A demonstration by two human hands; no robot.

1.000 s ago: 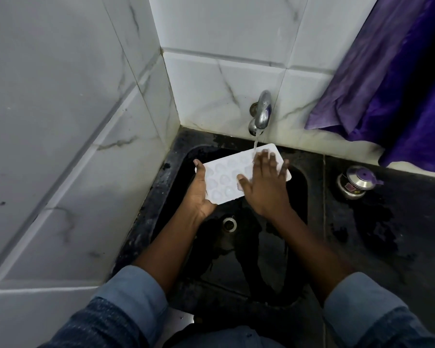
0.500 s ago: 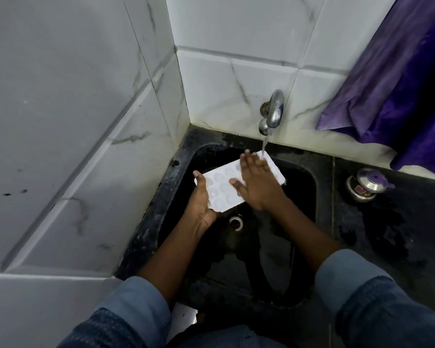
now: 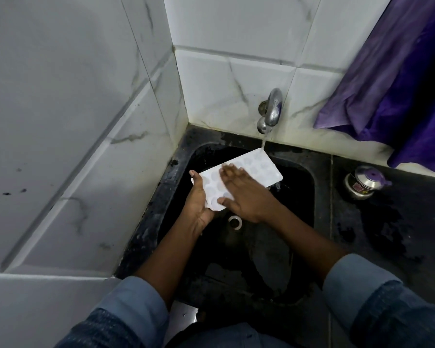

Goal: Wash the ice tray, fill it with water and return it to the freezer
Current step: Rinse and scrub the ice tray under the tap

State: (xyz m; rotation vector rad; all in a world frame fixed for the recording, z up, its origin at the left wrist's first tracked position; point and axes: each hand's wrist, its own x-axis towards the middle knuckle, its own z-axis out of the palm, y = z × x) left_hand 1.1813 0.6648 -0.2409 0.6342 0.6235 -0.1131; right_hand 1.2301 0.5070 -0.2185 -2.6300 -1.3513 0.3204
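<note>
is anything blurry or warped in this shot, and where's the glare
Head view: right hand motion-blurred over the ice tray; head view: tile joints bow from the wide lens; head view: glare on the tap, black sink loses detail.

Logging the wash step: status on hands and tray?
Left hand grips ice tray at near end; right hand flat on top. Tray over sink, water from tap hitting far corner. Nothing blocking.

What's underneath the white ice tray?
The ice tray hangs over the black sink; the drain shows just past its near corner. The left hand holds its edge; any fingers underneath are hidden.
</note>
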